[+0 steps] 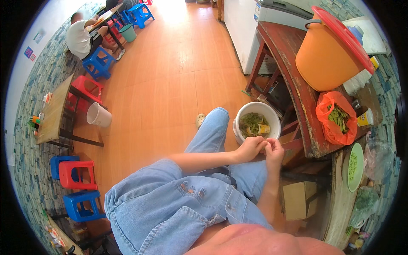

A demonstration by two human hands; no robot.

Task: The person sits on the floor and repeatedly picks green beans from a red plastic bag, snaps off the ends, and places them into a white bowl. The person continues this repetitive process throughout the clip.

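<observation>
My left hand [252,149] and my right hand [274,151] meet at the fingertips, just over the near rim of a white plastic bucket [236,130]. Both pinch a small item, seemingly a bean pod, mostly hidden by the fingers. Green bean pods or empty hulls [254,119] lie in the bucket with a yellow-and-white paper cup [263,128]. To the right, an orange-red plastic bag [322,118] holds green pods [338,117] on a worn red wooden table [301,105]. Shelled green beans [352,166] lie in a pale green bowl [359,165] on a wooden surface.
A large orange bucket [328,57] with a red lid stands on the red table, near a white chest freezer [239,32]. A cardboard box [295,200] sits below at right. Across the tiled floor are plastic stools [78,172], a wooden table [55,111] and a seated person [78,36].
</observation>
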